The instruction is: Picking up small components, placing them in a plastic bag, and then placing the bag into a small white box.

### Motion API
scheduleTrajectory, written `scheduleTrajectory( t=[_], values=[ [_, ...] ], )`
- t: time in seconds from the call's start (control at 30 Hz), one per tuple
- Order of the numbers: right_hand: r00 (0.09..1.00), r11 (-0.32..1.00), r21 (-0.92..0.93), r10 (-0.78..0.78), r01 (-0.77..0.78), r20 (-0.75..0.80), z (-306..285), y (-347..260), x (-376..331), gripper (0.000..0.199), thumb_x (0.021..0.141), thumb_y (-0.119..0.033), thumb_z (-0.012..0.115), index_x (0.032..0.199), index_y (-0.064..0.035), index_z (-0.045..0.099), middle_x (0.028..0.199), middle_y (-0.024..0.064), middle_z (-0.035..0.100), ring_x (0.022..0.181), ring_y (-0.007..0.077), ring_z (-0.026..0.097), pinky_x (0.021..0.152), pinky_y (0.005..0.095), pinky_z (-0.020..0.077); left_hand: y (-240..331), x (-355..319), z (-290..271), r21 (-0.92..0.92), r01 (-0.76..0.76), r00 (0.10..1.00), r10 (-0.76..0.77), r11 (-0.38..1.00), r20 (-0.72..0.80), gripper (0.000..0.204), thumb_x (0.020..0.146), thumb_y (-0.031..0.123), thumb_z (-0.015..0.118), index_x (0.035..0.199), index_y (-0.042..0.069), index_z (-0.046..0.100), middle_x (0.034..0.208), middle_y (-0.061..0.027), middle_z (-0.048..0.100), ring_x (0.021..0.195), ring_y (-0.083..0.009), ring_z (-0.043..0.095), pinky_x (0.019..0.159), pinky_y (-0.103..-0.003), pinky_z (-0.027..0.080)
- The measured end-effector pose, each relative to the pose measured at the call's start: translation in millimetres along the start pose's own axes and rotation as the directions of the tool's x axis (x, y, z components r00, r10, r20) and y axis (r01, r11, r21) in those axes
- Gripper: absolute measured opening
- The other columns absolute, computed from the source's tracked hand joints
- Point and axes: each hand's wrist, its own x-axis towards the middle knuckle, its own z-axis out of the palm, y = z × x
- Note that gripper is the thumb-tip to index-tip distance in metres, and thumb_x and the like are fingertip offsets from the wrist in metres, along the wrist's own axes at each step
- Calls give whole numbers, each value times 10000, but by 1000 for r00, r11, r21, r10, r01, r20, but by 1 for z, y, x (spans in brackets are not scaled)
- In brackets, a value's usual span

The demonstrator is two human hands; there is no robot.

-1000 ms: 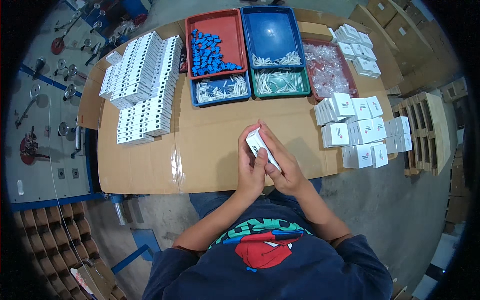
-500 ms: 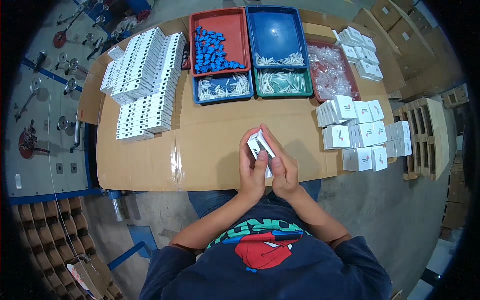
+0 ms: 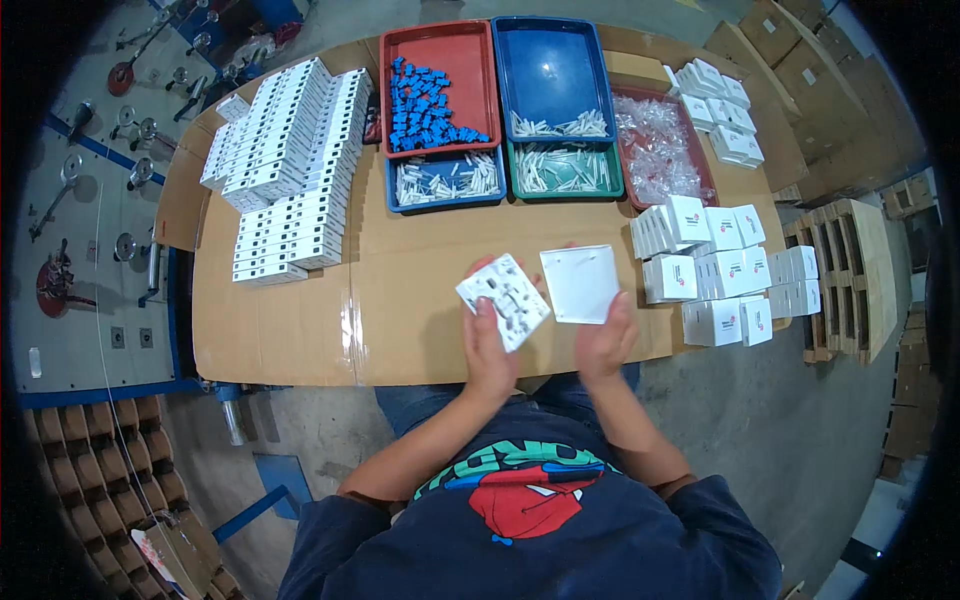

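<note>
My left hand (image 3: 488, 358) grips a white square plate (image 3: 510, 300) with dark slots and holes across its face, thumb on the near edge. In my right hand (image 3: 606, 348) is a plain white square cover (image 3: 580, 284) with a raised rim, held by its right side. The two pieces are apart, side by side over the cardboard-covered table (image 3: 420, 330). Most fingers of both hands are hidden behind the pieces.
White boxed units (image 3: 300, 190) stand stacked at left. Ahead are a red tray (image 3: 470, 50) of blue parts, blue (image 3: 550, 70) and green (image 3: 590, 190) trays of white plugs, and a red tray (image 3: 712, 190) of clear bags. White boxes (image 3: 720, 270) pile at right.
A white unit was pressed between both hands; now it is in two pieces. My hands have moved apart, the left with the slotted plate, the right with the cover.
</note>
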Motion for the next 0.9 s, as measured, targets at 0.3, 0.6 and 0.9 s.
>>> scheduleTrajectory(
  t=[0.3, 0.6, 0.9],
  values=[
    [867, 824, -291, 413, -486, -277, -57, 99, -20, 363, 1113, -268, 458, 1144, 41, 645, 859, 26, 628, 766, 118, 609, 704, 316, 529, -49, 51, -129, 212, 306, 949, -280, 928, -147, 515, 1099, 380, 393, 1487, 55, 485, 1324, -180, 641, 1215, -244, 628, 995, -400, 516],
    [995, 545, -835, -5, -77, -95, -54, 117, -40, 448, 951, -234, 725, 1316, 4, 623, 1203, 210, 614, 1127, 321, 625, 892, 411, 541, -45, 35, -136, 999, 41, 994, 105, -8, -40, 809, 905, 424, 745, 1514, -1, 425, 1327, -208, 557, 1204, -351, 537, 1043, -451, 428],
    [951, 411, -910, 257, 51, 170, -67, 125, -40, 573, 880, -311, 767, 1377, -67, 616, 1576, 141, 452, 1480, 363, 379, 1183, 584, 268, -52, 29, -159, 966, -169, 979, 76, -196, 187, 1035, 737, 496, 859, 1539, 31, 398, 1395, -165, 494, 1296, -360, 445, 1103, -508, 325]
  ],
)
